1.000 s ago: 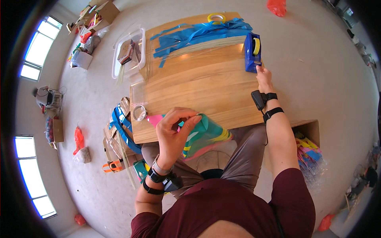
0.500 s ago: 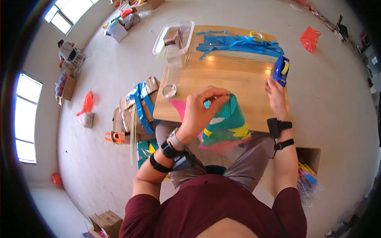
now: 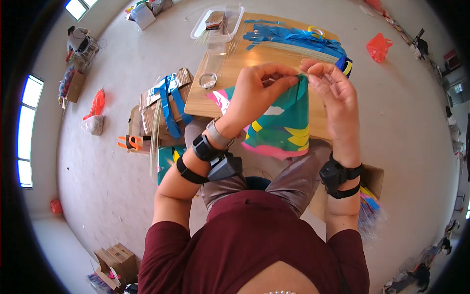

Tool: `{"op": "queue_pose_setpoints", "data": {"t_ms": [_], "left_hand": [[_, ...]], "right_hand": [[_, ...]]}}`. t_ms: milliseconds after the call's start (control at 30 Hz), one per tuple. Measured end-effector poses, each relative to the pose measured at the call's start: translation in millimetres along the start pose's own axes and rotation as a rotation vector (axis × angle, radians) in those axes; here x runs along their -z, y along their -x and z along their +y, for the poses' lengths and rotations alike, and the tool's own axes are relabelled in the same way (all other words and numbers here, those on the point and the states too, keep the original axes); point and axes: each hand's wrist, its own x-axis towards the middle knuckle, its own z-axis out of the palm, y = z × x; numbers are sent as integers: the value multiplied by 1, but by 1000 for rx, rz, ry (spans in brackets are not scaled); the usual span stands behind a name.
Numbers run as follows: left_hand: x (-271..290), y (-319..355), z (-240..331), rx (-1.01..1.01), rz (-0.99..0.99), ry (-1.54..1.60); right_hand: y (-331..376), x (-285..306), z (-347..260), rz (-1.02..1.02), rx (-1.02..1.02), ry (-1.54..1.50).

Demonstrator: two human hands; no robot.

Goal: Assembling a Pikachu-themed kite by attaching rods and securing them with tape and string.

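Note:
My left hand (image 3: pixel 254 95) pinches the top corner of a thin, glossy teal sheet (image 3: pixel 281 122) with yellow and pink shapes. The sheet hangs over the table's near edge above my lap. Close beside that corner is my right hand (image 3: pixel 338 93), its thumb and fingertips drawn together. Whatever lies between them is too small to make out. Behind the right hand, a blue tape dispenser (image 3: pixel 346 66) is partly hidden at the table's right edge.
Blue strips (image 3: pixel 293 39) and a yellow tape roll (image 3: pixel 317 32) lie at the far side of the wooden table (image 3: pixel 196 100). A clear plastic tub (image 3: pixel 240 22) and a small tape roll (image 3: pixel 207 86) are on its left. Bundled cardboard (image 3: pixel 149 100) stands left of the table.
My right hand has left the tape dispenser and come left to the sheet's corner. The left hand has lifted the sheet slightly to the right. The whole view has shifted.

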Motion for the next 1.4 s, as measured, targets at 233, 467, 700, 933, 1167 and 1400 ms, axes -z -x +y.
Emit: {"op": "queue_pose_setpoints", "data": {"t_ms": [233, 467, 700, 933, 1167, 1400], "left_hand": [[-3, -2, 13, -25, -66, 44], [-6, -5, 13, -61, -93, 19], [-7, -8, 12, -50, -104, 33], [-8, -10, 10, -88, -95, 44], [-11, -11, 15, -115, -106, 4], [-12, -10, 18, -165, -94, -43]], "right_hand": [[3, 12, -8, -15, -27, 28], [5, 14, -12, 12, -26, 89], [6, 14, -15, 12, -39, 125], [8, 13, -12, 21, -29, 155], [10, 13, -17, 57, 18, 252], [11, 10, -10, 87, 75, 249]]}}
